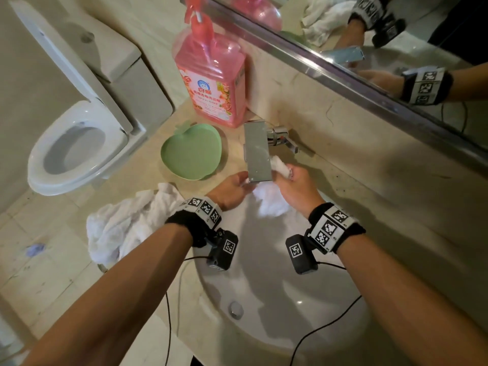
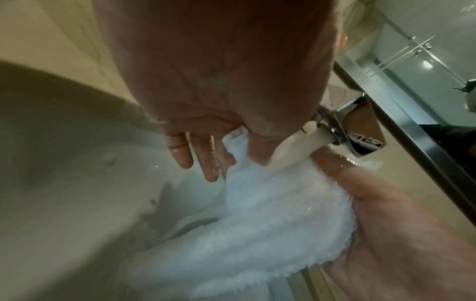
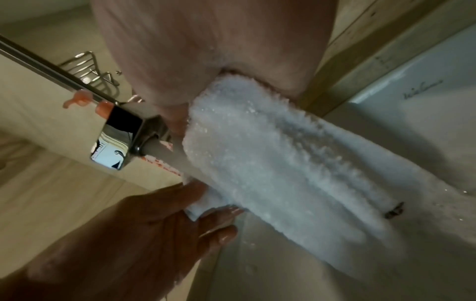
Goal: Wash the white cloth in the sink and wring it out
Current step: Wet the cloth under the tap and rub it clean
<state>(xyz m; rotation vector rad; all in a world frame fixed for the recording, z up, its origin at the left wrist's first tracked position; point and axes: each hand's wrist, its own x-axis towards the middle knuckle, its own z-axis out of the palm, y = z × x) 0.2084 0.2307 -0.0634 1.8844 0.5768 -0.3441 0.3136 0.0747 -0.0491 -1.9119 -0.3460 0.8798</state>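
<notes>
The white cloth (image 1: 272,204) hangs wet over the sink (image 1: 280,281), under the chrome faucet (image 1: 257,151). My right hand (image 1: 291,179) grips its bunched upper end, and a twisted tip (image 1: 280,166) sticks out past the fingers. Reaching under the spout, my left hand (image 1: 237,186) pinches a lower corner of the cloth (image 3: 206,203) between thumb and fingers (image 3: 224,212). The water stream (image 2: 296,150) runs from the spout onto the cloth (image 2: 270,213). The spout hides my left fingertips in the head view.
A second white cloth (image 1: 126,225) lies crumpled on the counter left of the sink. A green apple-shaped dish (image 1: 191,151) and a pink soap bottle (image 1: 211,83) stand behind it. The toilet (image 1: 74,151) is at far left. A mirror (image 1: 396,48) runs along the back wall.
</notes>
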